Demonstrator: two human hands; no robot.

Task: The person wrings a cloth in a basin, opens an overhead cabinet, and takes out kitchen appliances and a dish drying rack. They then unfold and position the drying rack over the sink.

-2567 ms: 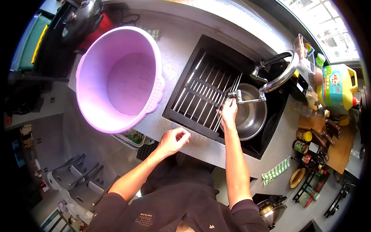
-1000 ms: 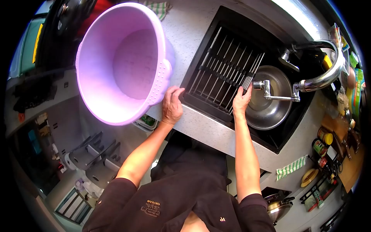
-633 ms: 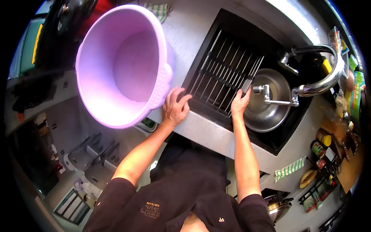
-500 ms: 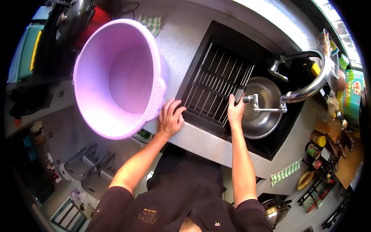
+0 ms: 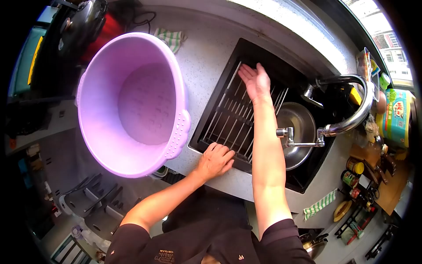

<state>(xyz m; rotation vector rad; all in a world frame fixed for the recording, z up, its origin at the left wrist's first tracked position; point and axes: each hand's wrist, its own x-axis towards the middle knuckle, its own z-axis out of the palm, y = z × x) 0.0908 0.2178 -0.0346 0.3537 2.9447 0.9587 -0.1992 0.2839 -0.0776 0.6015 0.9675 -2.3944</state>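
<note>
A metal-bar drying rack (image 5: 225, 121) lies across the left part of the black sink (image 5: 196, 140). At its near end is my left hand (image 5: 215, 161), fingers curled over the rack's end by the sink's front edge; the fingertips are hidden. My right hand (image 5: 256, 83) reaches over the far end of the rack, fingers stretched out and palm partly turned up, with nothing in it. Beneath the faucet (image 5: 351, 112), to the right of my right forearm, a round steel bowl (image 5: 301, 116) sits in the sink.
A large purple tub (image 5: 178, 132) stands on the counter left of the sink. Behind it lies a green-striped cloth (image 5: 169, 39); another striped cloth (image 5: 320, 204) is at right. Jars (image 5: 354, 166), knives and a teal package (image 5: 395, 112) crowd the right side.
My right hand has left the rack's right near side and moved to its far end, opening out. My left hand has shifted right along the sink's front edge. The view has tilted slightly.
</note>
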